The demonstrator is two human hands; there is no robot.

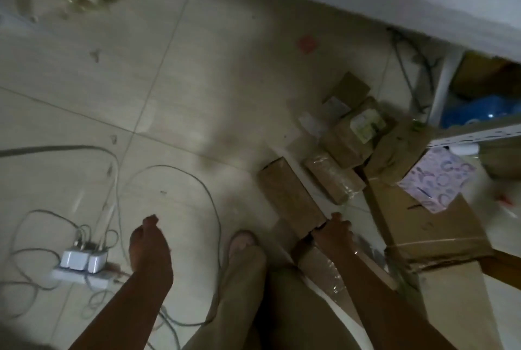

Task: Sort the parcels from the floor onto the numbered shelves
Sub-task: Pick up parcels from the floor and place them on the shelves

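A long brown cardboard parcel (290, 194) lies on the tiled floor, and my right hand (334, 232) grips its near end. Beyond it sits a tape-wrapped brown parcel (334, 177), then several more brown parcels (349, 138), one bearing a pale label. My left hand (149, 242) hangs over the floor to the left with loosely curled fingers and holds nothing. A white metal shelf rack (462, 134) stands at the right. No shelf numbers are readable.
A large taped cardboard box (431, 222) with a patterned purple packet (439, 177) on it stands at the right. A white power strip (81, 265) with chargers and loose cables (197, 180) lies on the floor at the left. My foot (242, 239) is near the parcel.
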